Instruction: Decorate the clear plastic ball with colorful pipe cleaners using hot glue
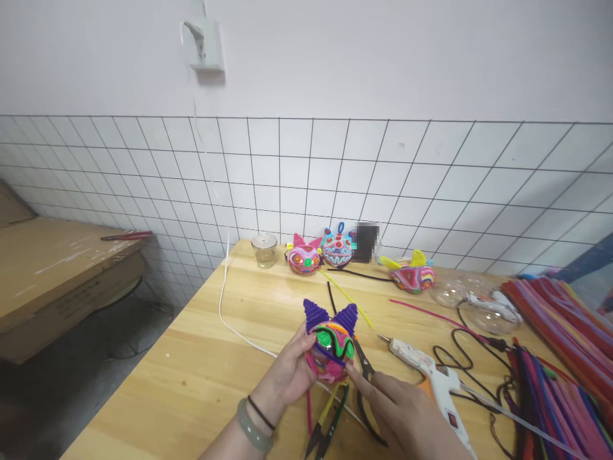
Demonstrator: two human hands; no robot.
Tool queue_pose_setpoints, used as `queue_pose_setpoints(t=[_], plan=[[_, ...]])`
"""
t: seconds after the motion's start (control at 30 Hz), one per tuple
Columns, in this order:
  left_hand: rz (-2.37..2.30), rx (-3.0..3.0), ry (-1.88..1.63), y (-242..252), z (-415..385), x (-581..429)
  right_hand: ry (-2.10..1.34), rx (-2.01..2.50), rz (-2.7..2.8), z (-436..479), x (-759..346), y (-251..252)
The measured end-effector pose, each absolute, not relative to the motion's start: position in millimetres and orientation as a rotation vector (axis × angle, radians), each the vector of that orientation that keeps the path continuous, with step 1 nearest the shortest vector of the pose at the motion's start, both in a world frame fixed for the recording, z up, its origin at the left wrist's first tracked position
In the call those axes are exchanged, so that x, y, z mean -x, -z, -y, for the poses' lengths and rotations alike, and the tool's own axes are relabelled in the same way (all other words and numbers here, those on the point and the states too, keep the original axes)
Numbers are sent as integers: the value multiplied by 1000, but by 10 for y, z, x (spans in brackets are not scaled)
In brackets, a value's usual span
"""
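My left hand (290,367) holds a clear ball ornament (330,348) from its left side. Two purple pointed ears stand on top, and green spirals with pink, orange and black pipe cleaner cover its front. Across the lower front runs a purple pipe cleaner (328,353). The fingers of my right hand (400,406) are closed at the right end of that strip, index fingertip against the ball; the thumb is hidden. Below the ball lie yellow-and-black snips (328,418). Black-handled scissors (364,364) are partly behind my right hand.
A white glue gun (426,364) lies at right with its cord. Bundles of pipe cleaners (565,390) and clear plastic balls (488,316) are beyond it. Finished-looking ornaments (305,257) and a glass cup (265,250) stand near the wall. A white cable (234,329) crosses the table.
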State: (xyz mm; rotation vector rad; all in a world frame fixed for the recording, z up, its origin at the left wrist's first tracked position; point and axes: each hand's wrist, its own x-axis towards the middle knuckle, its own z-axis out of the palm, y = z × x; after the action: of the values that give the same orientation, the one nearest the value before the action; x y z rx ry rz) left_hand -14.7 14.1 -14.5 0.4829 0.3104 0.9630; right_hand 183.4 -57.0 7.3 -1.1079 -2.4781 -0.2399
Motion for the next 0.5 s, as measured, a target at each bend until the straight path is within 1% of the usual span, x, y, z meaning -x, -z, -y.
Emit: queue_pose_setpoints(t=[0.2, 0.4, 0.5], plan=[[-329, -448, -949, 191, -155, 144, 240, 1122, 2528, 577, -1841, -133], [-341, -425, -928, 182, -163, 140, 392, 1076, 2526, 551, -1839, -142], [-338, -411, -927, 164, -162, 142, 402, 1062, 2543, 541, -1847, -135]])
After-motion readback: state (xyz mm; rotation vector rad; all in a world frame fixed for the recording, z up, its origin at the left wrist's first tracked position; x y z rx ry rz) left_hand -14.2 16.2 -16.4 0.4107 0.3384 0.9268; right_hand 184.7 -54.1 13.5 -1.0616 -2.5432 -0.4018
